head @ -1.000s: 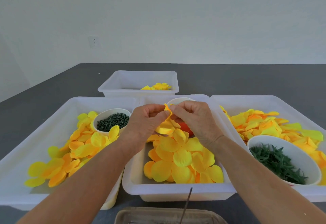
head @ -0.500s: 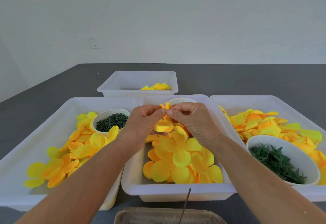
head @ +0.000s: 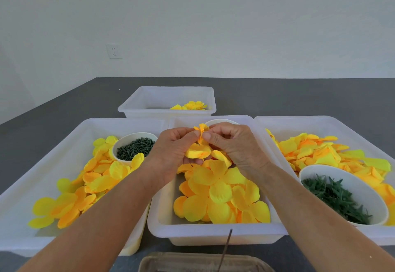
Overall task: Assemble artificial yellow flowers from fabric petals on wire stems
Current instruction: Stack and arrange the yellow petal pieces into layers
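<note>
Head view, step in hand: petal layers are being gathered into a flower head above the middle tray (head: 213, 234).
Head view, left hand (head: 171, 152): thumb and fingers pinch the small folded petal piece (head: 201, 132), with a fuller petal layer (head: 197, 151) resting against the palm.
Head view, right hand (head: 235, 143): fingers curled, fingertips pinching the same petal piece from the other side; the two hands meet at it.
Head view, next move: probably seating this piece into the layer below, which calls for keeping the centre holes lined up; no wire stem is visible in the hands.
Head view, middle tray: loose yellow petal layers (head: 218, 194).
Head view, left tray (head: 42, 149): yellow-orange petals and a white bowl (head: 119, 143) of small dark green pieces.
Head view, right tray (head: 320, 122): more petals and a white bowl (head: 374, 199) of green leafy parts.
Head view, far tray (head: 166, 94): a few yellow pieces, possibly finished flowers, on the dark counter (head: 299, 96).
</note>
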